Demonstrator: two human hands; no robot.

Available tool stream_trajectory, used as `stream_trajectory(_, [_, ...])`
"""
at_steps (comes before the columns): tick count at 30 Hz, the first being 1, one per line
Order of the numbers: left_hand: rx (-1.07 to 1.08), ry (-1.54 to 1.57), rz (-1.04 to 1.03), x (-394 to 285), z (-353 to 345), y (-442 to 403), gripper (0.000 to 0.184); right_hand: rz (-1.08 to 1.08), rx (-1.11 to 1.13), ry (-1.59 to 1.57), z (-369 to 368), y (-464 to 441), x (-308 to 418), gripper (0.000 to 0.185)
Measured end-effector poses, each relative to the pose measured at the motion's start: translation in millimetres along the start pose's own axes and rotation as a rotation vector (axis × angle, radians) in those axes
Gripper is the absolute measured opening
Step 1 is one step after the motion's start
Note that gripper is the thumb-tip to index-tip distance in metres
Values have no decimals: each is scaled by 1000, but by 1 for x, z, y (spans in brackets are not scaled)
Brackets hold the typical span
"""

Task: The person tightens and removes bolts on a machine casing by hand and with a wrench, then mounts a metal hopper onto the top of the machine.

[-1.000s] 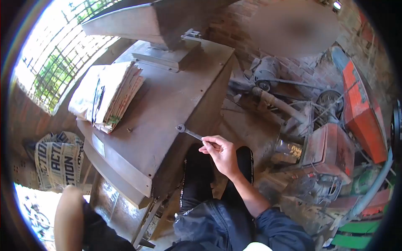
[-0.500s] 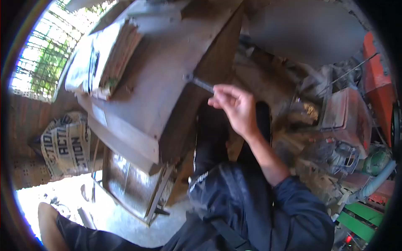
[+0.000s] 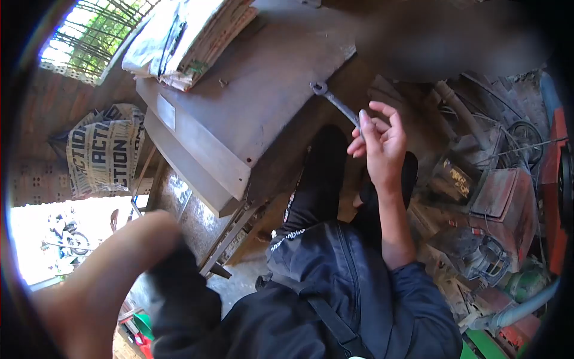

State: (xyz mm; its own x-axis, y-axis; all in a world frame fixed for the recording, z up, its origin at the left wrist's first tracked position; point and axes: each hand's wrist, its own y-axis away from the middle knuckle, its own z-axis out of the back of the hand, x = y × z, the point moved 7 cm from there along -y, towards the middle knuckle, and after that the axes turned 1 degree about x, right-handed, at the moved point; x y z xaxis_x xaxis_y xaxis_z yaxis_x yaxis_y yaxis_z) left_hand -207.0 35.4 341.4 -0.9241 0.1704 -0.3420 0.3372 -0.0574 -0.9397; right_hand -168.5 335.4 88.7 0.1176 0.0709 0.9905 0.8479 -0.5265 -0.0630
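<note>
My right hand (image 3: pixel 384 140) holds a wrench (image 3: pixel 339 106) by one end, pinched between thumb and fingers, some fingers loosely curled. The wrench's ring end points up and left, over the edge of a brown metal cover (image 3: pixel 269 78). I cannot tell whether the ring touches the metal. My left arm is bent at lower left, its bare forearm blurred and running off into the dark edge; the left hand itself does not show.
A wrapped bundle (image 3: pixel 188 36) lies on the cover. A printed sack (image 3: pixel 104 149) hangs by the brick wall at left. My legs (image 3: pixel 323 173) are below the right hand. Dusty machinery (image 3: pixel 502 203) crowds the right side.
My right hand has moved right with the wrench, and its fingers have spread somewhat. My left arm has risen into the lower left. The view has shifted.
</note>
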Motion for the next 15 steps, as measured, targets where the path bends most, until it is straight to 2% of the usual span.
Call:
stream_trajectory(2, [167,-151,301,61,-37,22,23,-25,15,-26,-3,-2,-2,27])
stream_trajectory(3, [352,-210,440,93,-62,38,23,-42,27,-14,-5,-2,-2,27])
stream_trajectory(4, [560,-251,505,126,-90,58,23,-57,22,-56,-7,-3,-1,26])
stream_trajectory(5, [762,-268,406,150,-113,80,25,-56,29,-54,-7,-3,-1,26])
stream_trajectory(7, [860,-195,337,180,-132,113,31,-99,64,-74,-4,-8,-2,25])
stream_trajectory(9, [977,-127,436,200,-138,129,37,-86,79,-108,-4,-8,-5,25])
stream_trajectory(15, [980,-98,498,204,-139,136,33,-86,98,-67,-15,-10,-8,27])
